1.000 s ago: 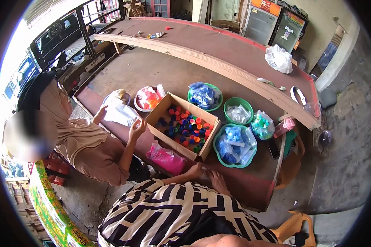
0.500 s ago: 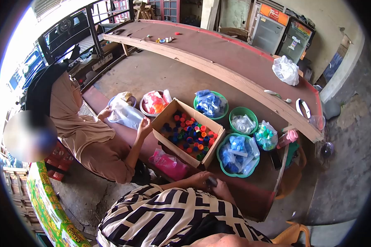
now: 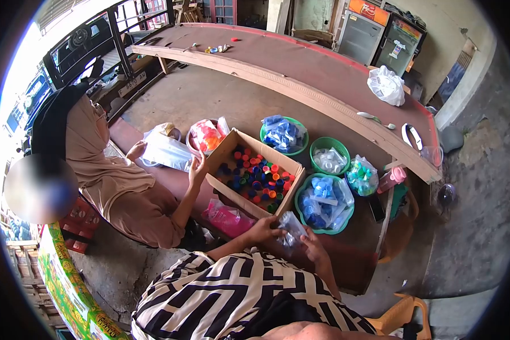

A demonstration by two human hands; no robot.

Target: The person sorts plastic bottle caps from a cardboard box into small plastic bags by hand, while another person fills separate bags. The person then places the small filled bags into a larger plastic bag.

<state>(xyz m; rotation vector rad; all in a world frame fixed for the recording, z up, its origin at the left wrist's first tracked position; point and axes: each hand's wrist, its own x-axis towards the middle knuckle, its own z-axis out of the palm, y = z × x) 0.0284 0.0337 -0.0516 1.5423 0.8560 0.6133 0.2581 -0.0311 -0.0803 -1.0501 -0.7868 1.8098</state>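
Note:
A small clear plastic bag [image 3: 292, 229] is held between my two hands, in front of the cardboard box. My left hand [image 3: 264, 229] grips its left side and my right hand [image 3: 311, 243] its right side. Beyond them stands the open cardboard box [image 3: 249, 208] with red, blue, green and orange caps scattered inside. A pink packet [image 3: 228, 218] lies left of my left hand. Right of the box, a teal basket [image 3: 324, 230] holds blue pieces and clear bags.
A co-worker [image 3: 131, 198] at the left holds a clear bag [image 3: 167, 153]. Green baskets [image 3: 307, 139], a bag of green caps [image 3: 362, 175], a phone [image 3: 376, 208] and a pink bottle [image 3: 392, 179] are around the box. A wooden rail [image 3: 300, 88] crosses behind.
My hands have moved apart, and the clear bag now shows spread between them, where a dark thing showed half a second ago. The co-worker's hands have shifted slightly on their bag.

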